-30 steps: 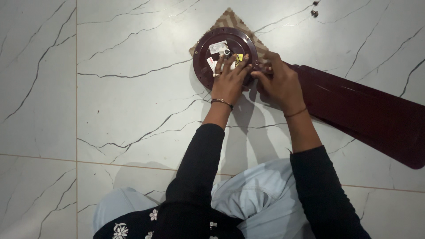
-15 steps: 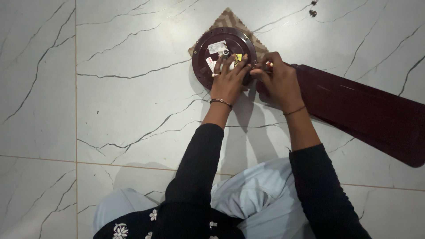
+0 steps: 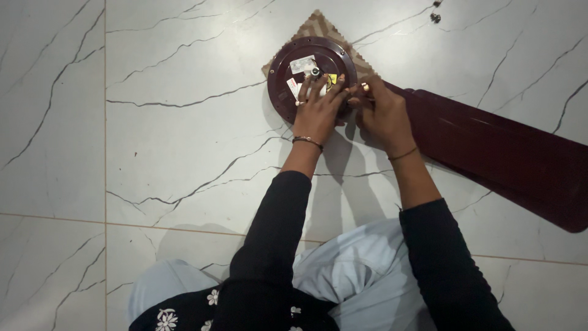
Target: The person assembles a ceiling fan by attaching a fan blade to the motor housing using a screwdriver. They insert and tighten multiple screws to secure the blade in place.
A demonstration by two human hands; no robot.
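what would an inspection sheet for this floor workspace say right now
surface: white marble-look floor with dark veins.
job's things: round maroon fan motor lying flat on a patterned cloth; one maroon fan blade reaching right from it.
clutter: two small dark bits on the floor at the top edge, too small to identify.
grippers: left hand on the motor, fingers over its centre; right hand at the joint of blade and motor, grip unclear.
cables: nothing seen.
surroundings: the person's black sleeves and pale blue clothing.
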